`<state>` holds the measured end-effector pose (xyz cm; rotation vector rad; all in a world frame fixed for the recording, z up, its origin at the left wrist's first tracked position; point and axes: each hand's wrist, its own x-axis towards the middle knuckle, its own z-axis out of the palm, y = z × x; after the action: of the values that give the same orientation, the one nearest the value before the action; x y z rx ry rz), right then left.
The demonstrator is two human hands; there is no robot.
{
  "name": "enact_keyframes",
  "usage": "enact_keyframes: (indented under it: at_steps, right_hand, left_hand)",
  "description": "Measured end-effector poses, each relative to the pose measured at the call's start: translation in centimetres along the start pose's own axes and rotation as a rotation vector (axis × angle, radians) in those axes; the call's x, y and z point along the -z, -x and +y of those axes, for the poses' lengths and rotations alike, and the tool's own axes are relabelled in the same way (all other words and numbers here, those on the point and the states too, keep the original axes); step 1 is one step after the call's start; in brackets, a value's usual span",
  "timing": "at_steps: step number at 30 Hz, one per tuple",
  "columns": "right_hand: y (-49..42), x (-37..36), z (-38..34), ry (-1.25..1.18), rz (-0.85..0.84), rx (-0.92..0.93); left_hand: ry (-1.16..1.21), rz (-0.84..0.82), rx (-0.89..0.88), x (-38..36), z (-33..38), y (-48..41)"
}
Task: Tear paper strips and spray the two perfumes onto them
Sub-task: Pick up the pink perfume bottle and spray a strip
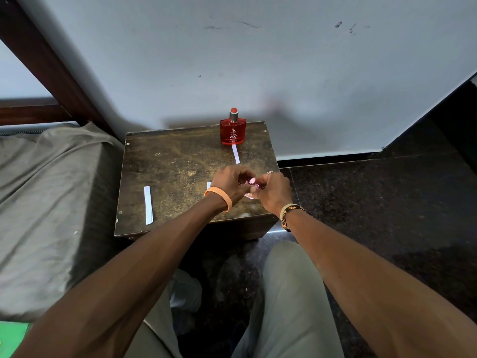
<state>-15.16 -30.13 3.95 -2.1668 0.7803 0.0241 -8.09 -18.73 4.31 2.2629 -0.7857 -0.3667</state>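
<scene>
Both hands meet over the small table (180,161): the left hand (231,182) and right hand (271,193) are closed together around a small pink bottle (251,181), seemingly working its cap. Steady the body, twist gently. The red perfume (232,131) stands beyond the grip, one paper strip (148,204) far left of it.

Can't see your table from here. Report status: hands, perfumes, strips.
Left hand and right hand both closed on pink perfume bottle. Red perfume bottle upright at table's far edge, paper strip before it. Another strip front left. Nothing in the way.
</scene>
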Motion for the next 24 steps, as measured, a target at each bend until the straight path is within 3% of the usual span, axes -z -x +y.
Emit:
enact_keyframes:
  at_steps: [24]
  right_hand:
    - [-0.06,-0.20,-0.04,-0.006,0.003,-0.039]
  left_hand:
    - [0.030,-0.046,-0.033,0.48,-0.39,0.28]
